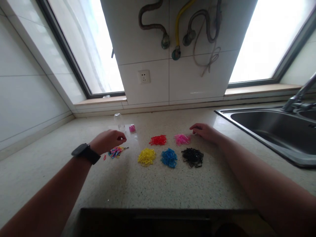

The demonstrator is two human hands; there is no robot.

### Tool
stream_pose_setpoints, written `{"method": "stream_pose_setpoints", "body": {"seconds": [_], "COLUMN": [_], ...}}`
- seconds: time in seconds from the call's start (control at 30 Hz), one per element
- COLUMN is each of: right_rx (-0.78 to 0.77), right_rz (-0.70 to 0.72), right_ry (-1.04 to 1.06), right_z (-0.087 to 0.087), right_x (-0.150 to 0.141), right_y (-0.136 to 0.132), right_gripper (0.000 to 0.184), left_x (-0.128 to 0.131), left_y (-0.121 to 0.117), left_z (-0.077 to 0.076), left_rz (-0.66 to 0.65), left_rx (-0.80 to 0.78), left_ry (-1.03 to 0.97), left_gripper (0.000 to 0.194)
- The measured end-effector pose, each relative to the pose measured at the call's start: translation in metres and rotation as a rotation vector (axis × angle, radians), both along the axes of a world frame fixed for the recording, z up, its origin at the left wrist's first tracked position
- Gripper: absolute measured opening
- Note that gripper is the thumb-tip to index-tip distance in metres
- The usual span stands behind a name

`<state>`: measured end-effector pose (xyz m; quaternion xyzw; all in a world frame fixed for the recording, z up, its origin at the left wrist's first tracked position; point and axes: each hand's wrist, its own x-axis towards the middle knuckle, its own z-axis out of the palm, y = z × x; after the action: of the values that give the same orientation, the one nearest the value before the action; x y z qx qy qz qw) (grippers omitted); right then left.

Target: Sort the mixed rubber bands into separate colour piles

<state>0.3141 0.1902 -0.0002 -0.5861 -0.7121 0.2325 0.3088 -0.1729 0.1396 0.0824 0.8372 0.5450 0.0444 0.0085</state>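
My left hand [108,140], with a dark watch [85,152] on its wrist, hovers above a small mixed-colour pile of rubber bands [116,152]. Its fingers are pinched together; whatever may be between them cannot be made out. My right hand [203,131] rests beside the pink rubber bands [182,139], fingers loosely extended and holding nothing visible. Left of the pink heap are red rubber bands [158,140]. Nearer to me, yellow rubber bands [146,156], blue rubber bands [169,158] and black rubber bands [193,157] form a row of separate heaps.
Behind my left hand a clear container [119,121] stands near a small pink cap-like piece [132,128]. A steel sink [261,131] with a faucet [296,100] is set into the speckled countertop [148,187] at right. The tiled wall has a socket [144,76] and hoses.
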Motion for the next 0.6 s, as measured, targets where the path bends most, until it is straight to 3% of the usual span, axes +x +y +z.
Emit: {"method": "stream_pose_setpoints", "body": {"seconds": [0.13, 0.6], "right_rx": [-0.01, -0.019], "right_rz": [-0.004, 0.0], "right_ry": [-0.02, -0.044], "right_z": [0.002, 0.003], "right_x": [-0.001, -0.001], "right_y": [-0.001, -0.002], "right_gripper": [0.03, 0.031], "left_x": [-0.016, -0.005], "left_y": [0.009, 0.007], "left_z": [-0.008, -0.019], "left_rz": [0.046, 0.018], "left_rx": [-0.078, -0.073], "left_ry": [0.053, 0.189], "left_gripper": [0.029, 0.025]}}
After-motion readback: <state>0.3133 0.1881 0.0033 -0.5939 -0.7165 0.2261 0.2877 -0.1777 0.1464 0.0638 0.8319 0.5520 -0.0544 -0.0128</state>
